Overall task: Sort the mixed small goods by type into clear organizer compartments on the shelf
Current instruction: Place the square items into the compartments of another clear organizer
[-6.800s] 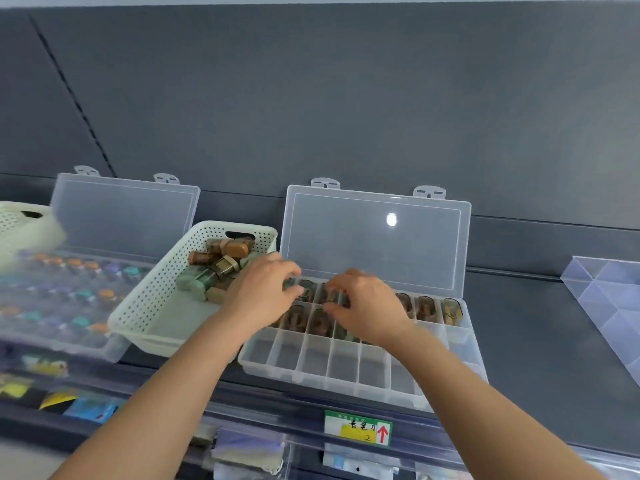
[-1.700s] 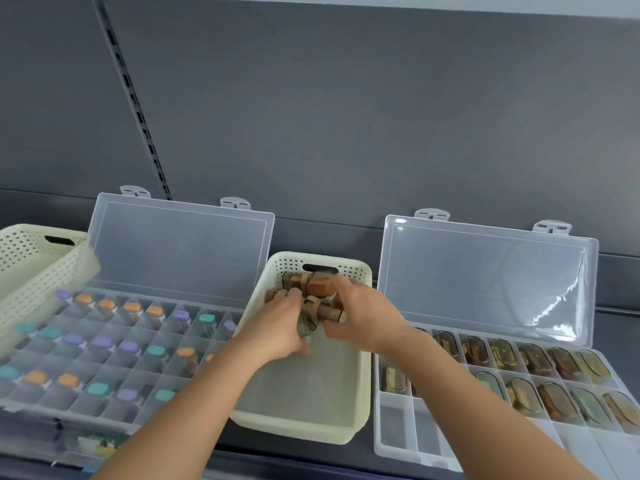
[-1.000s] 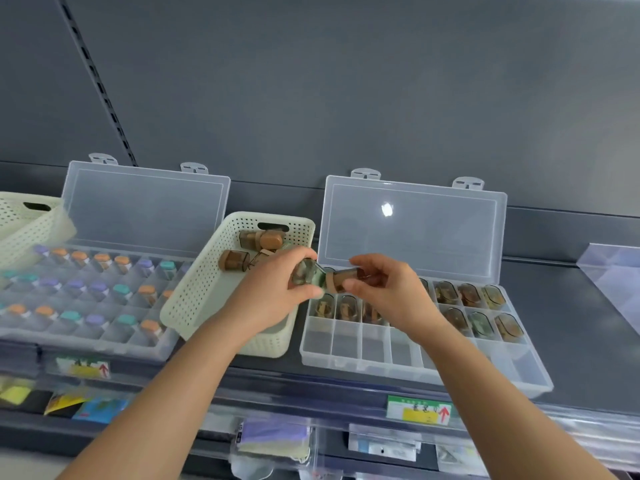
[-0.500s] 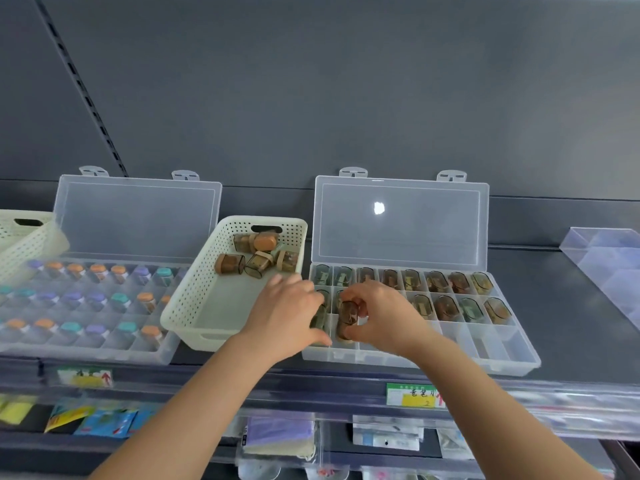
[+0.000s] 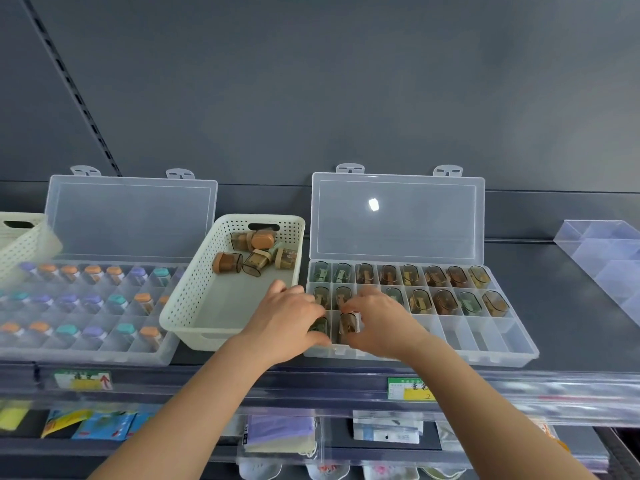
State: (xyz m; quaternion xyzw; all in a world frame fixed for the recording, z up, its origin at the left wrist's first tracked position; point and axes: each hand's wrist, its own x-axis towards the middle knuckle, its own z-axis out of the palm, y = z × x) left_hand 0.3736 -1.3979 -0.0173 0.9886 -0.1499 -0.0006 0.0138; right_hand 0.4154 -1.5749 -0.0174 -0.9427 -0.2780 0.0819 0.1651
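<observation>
- The shelf (image 5: pixel 571 306) was a flat, dark grey, matte surface, and it carried everything we were sorting
- The right organizer (image 5: pixel 485 337) was a clear, hard plastic box with its hinged lid propped up against the back wall. We judged it well along: the back row of compartments was full and the middle row looked full where our hands did not hide it. Only the two leftmost front cells were in use, and the rest of that row was bare
- The left organizer (image 5: pixel 128 220), of the same clear make, held small items with orange, purple and teal caps, with several cells open
- The basket (image 5: pixel 194 317), cream plastic with perforated walls, sat between the two boxes. Most of its floor was bare
- Our right hand (image 5: pixel 381 323) pinched a brown piece (image 5: pixel 348 323) standing in the second front cell
- Our left hand (image 5: pixel 287 323) curled over the first front cell, where a greenish piece (image 5: pixel 319 323) showed. We could not tell whether it gripped that piece or only covered it
- The loose pieces (image 5: pixel 254 254), a handful of tinted see-through capsules with rounded brown or cream caps, lay jumbled at the basket's far end, left to sort
</observation>
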